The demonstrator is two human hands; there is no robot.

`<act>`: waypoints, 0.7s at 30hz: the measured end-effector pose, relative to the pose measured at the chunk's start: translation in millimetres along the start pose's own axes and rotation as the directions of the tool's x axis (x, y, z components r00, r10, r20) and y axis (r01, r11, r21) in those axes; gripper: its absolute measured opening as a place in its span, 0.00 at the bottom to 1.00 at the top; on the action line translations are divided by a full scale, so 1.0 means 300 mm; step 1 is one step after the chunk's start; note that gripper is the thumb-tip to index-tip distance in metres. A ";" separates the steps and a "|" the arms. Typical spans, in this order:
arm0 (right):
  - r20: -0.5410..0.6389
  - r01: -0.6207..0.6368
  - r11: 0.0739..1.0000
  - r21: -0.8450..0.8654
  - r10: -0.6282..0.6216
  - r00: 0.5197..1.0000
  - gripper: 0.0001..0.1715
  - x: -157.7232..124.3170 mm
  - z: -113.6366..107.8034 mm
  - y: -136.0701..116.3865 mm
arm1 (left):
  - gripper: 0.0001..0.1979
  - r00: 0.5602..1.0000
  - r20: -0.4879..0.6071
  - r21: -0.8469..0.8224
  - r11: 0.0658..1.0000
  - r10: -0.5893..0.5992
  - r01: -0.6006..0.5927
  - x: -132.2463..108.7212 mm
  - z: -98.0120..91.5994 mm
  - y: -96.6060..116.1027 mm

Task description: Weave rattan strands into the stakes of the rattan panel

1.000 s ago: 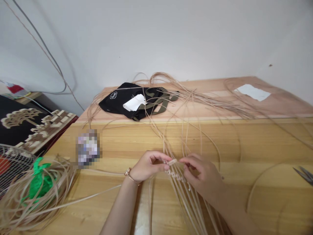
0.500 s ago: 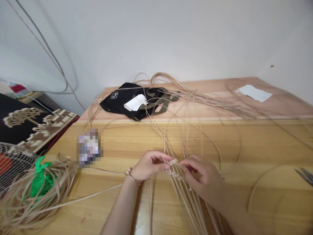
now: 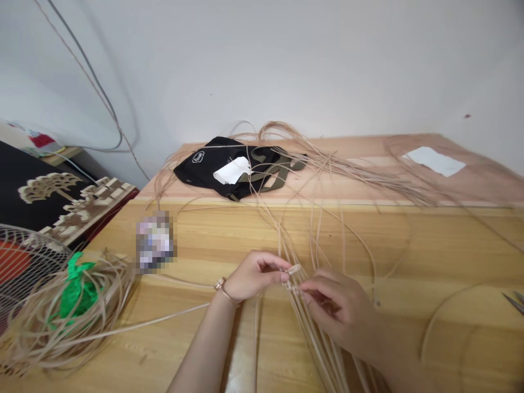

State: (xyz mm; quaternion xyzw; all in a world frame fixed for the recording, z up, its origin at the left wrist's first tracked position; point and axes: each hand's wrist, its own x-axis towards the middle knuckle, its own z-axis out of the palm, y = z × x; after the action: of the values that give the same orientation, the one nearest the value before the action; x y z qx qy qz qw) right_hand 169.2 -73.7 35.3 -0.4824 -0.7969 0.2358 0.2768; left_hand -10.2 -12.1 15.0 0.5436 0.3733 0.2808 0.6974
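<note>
Several thin tan rattan strips [image 3: 315, 338] run from the bottom edge up across the wooden table [image 3: 429, 245]. My left hand [image 3: 256, 275], a bracelet at its wrist, pinches the woven end of the strips [image 3: 292, 269] between thumb and fingers. Just to the right, my right hand [image 3: 341, 311] is closed in a pinch on the strips a little below that woven end. The loose upper ends of the strips fan out toward the back of the table.
A black bag [image 3: 233, 166] with a white paper on it lies at the back. A white sheet [image 3: 436, 161] lies back right. A coil of strips with a green tie [image 3: 73, 292] sits at the left, beside a fan grille [image 3: 20, 273]. Scissor tips [image 3: 514, 301] show at the right edge.
My right hand has slid slightly down and toward me along the strips. The view has shifted a little to the left. My left hand keeps its pinch.
</note>
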 end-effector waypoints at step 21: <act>0.506 -0.192 0.961 0.197 0.068 0.860 0.20 0.270 -0.066 -0.036 | 0.11 0.997 0.007 0.016 0.997 0.080 -0.080 0.015 0.012 -0.025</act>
State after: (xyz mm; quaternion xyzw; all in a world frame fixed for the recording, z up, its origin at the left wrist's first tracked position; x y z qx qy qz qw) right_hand 144.7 -3.3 74.1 -0.4220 -0.7718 0.4643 0.1034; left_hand -4.6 -12.4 7.3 0.5646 0.3512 0.3036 0.6824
